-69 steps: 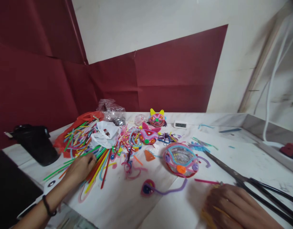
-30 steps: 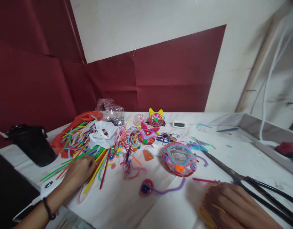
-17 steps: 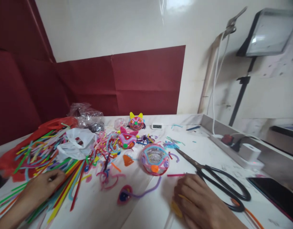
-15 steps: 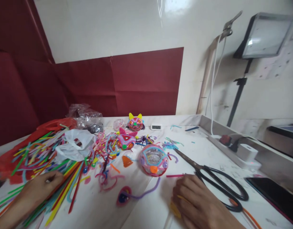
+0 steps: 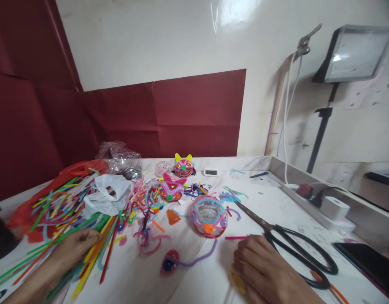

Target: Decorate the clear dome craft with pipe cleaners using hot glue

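Note:
My left hand rests over the pile of coloured pipe cleaners, its fingers pinched at an orange pipe cleaner. On the right, my right hand is curled round a yellow object, mostly hidden under the fingers. Between the hands lies a small pink and dark blue oval piece with a purple pipe cleaner trailing from it. Beyond it is a round clear piece edged in pink and blue, with an orange spot. Black-handled scissors lie open beside my right hand.
Two decorated cat-like faces stand at the back among pipe cleaner scraps. A white plastic bag lies on the pile. A small digital display is near the wall. On the right are a power strip and a phone.
The view has tipped up and turned slightly left. My left hand has moved a little right over the pipe cleaners. My right hand stays closed in about the same place.

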Demonstrator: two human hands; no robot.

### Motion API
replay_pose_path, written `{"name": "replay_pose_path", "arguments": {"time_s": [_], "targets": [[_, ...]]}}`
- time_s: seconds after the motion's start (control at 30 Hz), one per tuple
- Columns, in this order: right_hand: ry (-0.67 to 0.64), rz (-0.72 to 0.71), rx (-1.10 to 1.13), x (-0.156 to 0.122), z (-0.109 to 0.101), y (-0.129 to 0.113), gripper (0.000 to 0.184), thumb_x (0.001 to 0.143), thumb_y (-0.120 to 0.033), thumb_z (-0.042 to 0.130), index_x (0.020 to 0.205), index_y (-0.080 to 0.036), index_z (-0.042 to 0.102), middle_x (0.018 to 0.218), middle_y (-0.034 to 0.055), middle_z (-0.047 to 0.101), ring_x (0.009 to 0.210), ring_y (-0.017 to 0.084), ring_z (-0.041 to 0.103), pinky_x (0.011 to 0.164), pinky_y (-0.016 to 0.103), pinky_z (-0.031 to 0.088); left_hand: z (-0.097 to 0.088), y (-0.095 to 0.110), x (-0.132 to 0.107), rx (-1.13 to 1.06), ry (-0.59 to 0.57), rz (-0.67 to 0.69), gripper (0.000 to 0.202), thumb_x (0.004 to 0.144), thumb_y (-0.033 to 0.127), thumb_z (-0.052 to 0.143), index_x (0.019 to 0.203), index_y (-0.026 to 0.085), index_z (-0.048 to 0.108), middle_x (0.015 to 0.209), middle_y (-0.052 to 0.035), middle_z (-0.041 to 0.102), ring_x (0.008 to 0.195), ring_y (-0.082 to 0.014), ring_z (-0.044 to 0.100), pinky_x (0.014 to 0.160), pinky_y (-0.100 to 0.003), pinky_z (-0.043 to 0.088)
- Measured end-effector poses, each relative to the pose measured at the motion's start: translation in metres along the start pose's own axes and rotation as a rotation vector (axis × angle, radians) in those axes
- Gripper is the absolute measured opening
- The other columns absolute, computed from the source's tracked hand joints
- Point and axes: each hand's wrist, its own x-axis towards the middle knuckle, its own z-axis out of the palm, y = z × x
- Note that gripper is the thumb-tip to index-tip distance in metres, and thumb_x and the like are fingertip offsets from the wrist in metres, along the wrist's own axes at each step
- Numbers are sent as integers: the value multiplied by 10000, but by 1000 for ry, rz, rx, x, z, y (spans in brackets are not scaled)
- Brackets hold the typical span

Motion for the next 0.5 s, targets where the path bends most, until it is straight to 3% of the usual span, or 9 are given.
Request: {"name": "replay_pose_path", "arguments": {"time_s": [0.07,0.2,0.33,0.5], "targets": [[-14,-7,-1,1,-1,1,352,1014,-236,347,844,-181,649,772,56,649,768,192,564,767,351,412,3,2,1,-26,-77,49,369,558,563,569,551,204,487,440,88,349,427,-79,293,440,-178,212],[23,-32,-18,0,-1,5,374,1023,-262,344,790,-185,627,762,52,662,750,190,589,779,349,426,9,8,-1,-74,-86,73,361,511,565,572,508,220,463,452,62,391,437,-103,341,417,-198,243],[43,-63,-46,0,-1,11,378,1026,-295,338,837,-181,645,764,59,673,752,206,616,760,359,436,14,12,-7,-94,-116,73,389,530,607,559,494,241,433,411,81,295,407,-110,288,389,-215,226],[122,-119,-134,7,-2,16,360,1026,-328,366,874,-181,658,706,37,677,660,179,619,685,331,445,15,14,-12,23,-72,212,444,588,640,534,464,220,460,451,43,418,499,-144,425,501,-234,347]]}}
